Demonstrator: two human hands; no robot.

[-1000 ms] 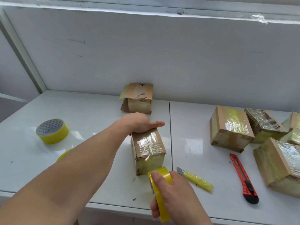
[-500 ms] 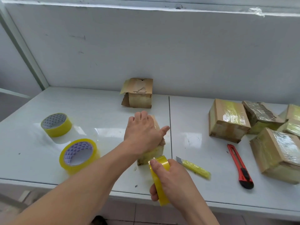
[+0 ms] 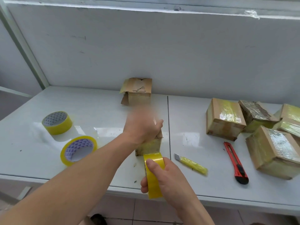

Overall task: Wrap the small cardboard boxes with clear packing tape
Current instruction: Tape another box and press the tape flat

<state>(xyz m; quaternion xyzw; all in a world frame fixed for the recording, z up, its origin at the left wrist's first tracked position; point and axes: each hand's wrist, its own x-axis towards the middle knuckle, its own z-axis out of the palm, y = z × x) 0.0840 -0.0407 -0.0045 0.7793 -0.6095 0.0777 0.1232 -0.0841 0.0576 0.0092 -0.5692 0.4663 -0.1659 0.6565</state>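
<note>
Sitting on the white table (image 3: pixel 97 111): six cardboard boxes (image 3: pixel 224 118), three tape rolls (image 3: pixel 57 122), two utility knives (image 3: pixel 235 162). Two hands (image 3: pixel 165 174) showing above it.

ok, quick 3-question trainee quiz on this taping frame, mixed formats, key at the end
1. True or false: the red box cutter is in the right hand.
2. How many tape rolls lie flat on the table, untouched? A) one B) two C) three
3. Fill in: the left hand rests on top of the ___ next to the table's seam.

Key:
1. False; it grips a tape roll.
2. B
3. Cardboard box
</note>
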